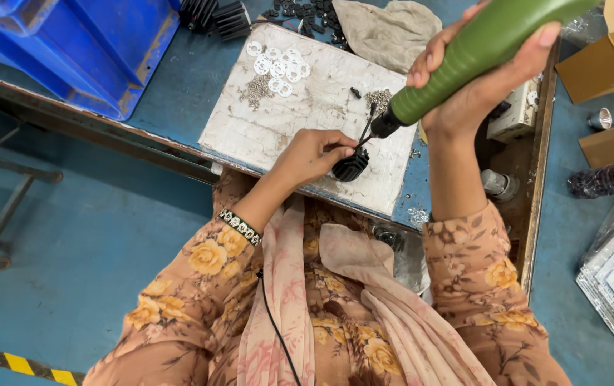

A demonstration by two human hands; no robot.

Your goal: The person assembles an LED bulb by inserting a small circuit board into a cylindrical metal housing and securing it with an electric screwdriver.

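Hands work over a scuffed white board (307, 107) that lies on a blue table (185, 78). The right hand (468, 82) is wrapped tight around a green electric screwdriver (475, 53), fingers curled over its ribbed grip, thumb on the near side; the tool slants down to the left, with its black nose and bit pointing at a small black finned part (350, 166). That part sits at the near edge of the board, just right of the left hand (310, 154). The left hand's fingers are closed narrowly, pinching something thin and dark above the finned part and touching its top; whether it is a wire or a screw cannot be told.

At the far left of the board lie about 8 white rings (278, 66) in a loose cluster, with a heap of small silver screws (255, 88) beside them. A second small heap of screws (378, 97) lies nearer the tool's nose. Beyond the board are more black finned parts (217, 16), a scatter of small black pieces (305, 10) and a crumpled grey cloth (385, 30). A blue plastic bin (71, 43) stands at far left. Cardboard boxes (611, 61) stand on the right, past the table's edge.
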